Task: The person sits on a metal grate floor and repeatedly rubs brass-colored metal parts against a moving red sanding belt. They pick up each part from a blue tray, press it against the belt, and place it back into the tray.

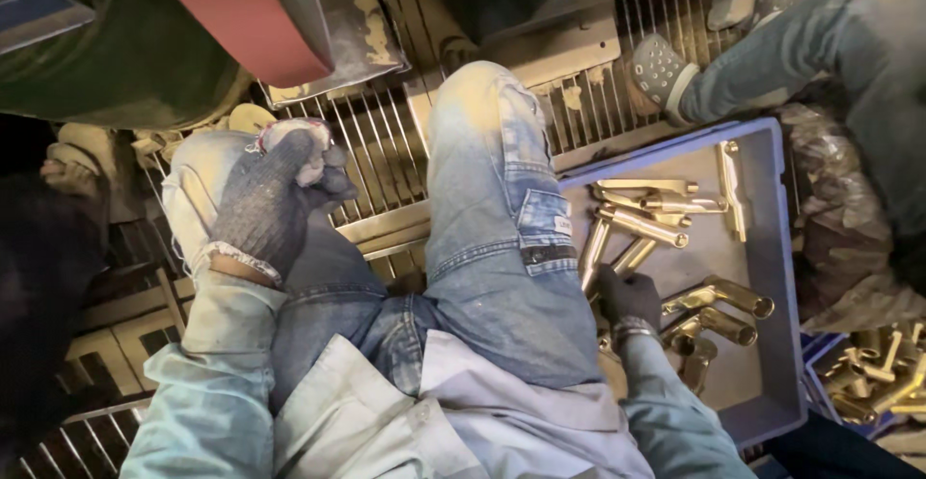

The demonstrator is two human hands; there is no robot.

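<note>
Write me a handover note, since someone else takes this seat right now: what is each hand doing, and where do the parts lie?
Left hand: gloved, resting closed on the left knee; whether it holds anything cannot be told.
Right hand: gloved, down in the blue tray beside the right thigh, on a brass fitting; grip unclear.
Parts: about ten brass fittings lie loose in the tray. More brass pieces fill a second bin at the lower right.
Nearby: another person's leg and shoe by the tray's far edge.
Done: nothing lifted out yet. Left: the tray's fittings.
</note>
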